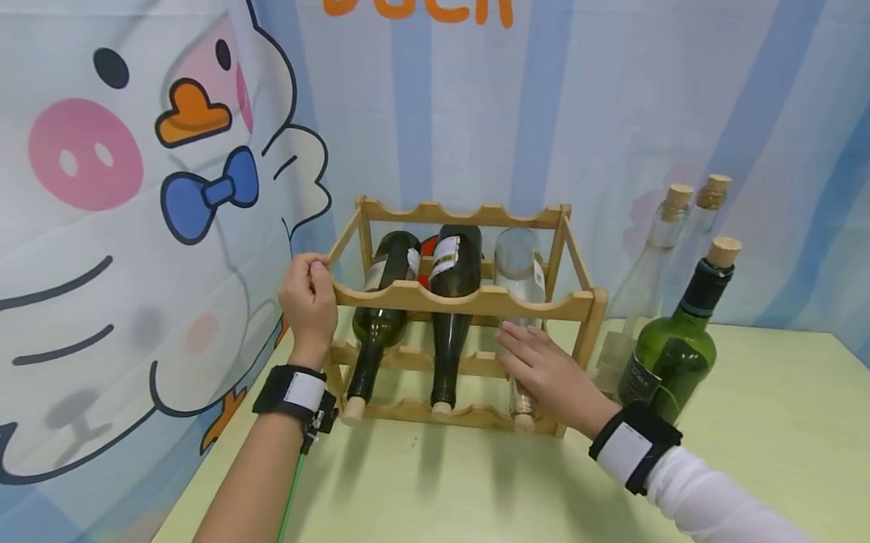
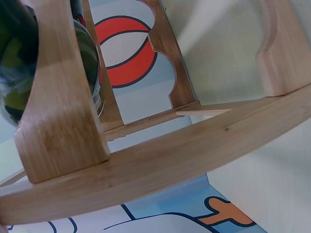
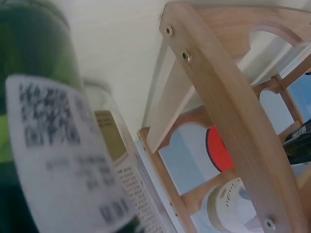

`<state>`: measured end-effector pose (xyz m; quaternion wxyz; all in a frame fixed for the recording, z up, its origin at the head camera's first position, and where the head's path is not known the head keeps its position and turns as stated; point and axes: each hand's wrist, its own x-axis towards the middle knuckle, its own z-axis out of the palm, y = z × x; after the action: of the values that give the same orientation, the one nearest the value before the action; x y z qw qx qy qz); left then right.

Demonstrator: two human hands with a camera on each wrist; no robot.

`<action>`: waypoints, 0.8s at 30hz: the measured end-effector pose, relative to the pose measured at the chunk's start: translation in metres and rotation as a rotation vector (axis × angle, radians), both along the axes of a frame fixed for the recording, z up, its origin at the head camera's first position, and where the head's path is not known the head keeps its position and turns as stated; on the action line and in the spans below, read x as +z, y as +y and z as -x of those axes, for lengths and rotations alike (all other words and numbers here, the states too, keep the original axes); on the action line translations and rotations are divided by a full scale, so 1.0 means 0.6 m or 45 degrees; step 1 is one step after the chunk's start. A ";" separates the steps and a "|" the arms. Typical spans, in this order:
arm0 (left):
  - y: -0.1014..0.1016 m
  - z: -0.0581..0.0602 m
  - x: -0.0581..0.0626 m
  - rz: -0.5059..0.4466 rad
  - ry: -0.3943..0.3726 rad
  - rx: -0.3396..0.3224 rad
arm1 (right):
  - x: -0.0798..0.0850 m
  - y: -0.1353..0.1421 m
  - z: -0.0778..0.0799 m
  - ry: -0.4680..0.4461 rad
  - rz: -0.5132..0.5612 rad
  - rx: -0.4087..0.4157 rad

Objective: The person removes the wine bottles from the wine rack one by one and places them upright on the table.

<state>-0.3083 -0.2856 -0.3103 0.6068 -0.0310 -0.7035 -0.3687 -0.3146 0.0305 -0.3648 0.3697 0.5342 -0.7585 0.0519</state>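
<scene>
At the far left, your left hand [image 1: 310, 298] grips the top front corner of the slatted, light-brown wooden wine rack [image 1: 470, 300], fingers curled down over the wood. Just right of that hand, the olive-green glass bottle with a dark neck and pale cork [image 1: 380, 326] lies in the rack, neck sloping towards you. Midway between your hands lies the near-black glass bottle with a white label [image 1: 450, 337], corked the same way. Next, under your right fingers, is the clear glass bottle with a cork [image 1: 520, 263]; your right hand [image 1: 547, 374] lies over its neck, fingers extended and close together (your thumb is hidden, so its hold cannot be told). Beyond your right hand stand two upright clear corked bottles [image 1: 646, 273] and, nearer you, an upright green glass bottle with a dark-wrapped neck [image 1: 672, 355]. Only the right wrist view shows the white QR-code label [image 3: 58, 141] on a green bottle and the round metal screws [image 3: 186, 55] in the rack's frame.
</scene>
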 end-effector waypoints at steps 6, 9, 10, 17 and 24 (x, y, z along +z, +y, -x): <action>0.001 0.001 -0.003 0.003 -0.001 0.000 | -0.011 0.000 0.005 0.022 0.066 0.071; -0.001 0.001 -0.003 0.003 -0.009 -0.006 | -0.014 0.001 0.006 0.033 0.098 0.111; -0.001 0.001 -0.003 0.002 -0.012 -0.009 | -0.014 0.002 0.005 0.041 0.105 0.124; 0.000 0.002 -0.003 -0.010 -0.006 -0.008 | -0.013 0.002 -0.014 0.113 0.172 0.202; 0.001 0.003 -0.004 -0.014 -0.012 -0.003 | -0.007 0.004 -0.047 0.100 0.241 0.239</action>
<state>-0.3099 -0.2851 -0.3125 0.6032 -0.0267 -0.7042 -0.3735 -0.2866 0.0332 -0.3691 0.4415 0.5671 -0.6818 0.1366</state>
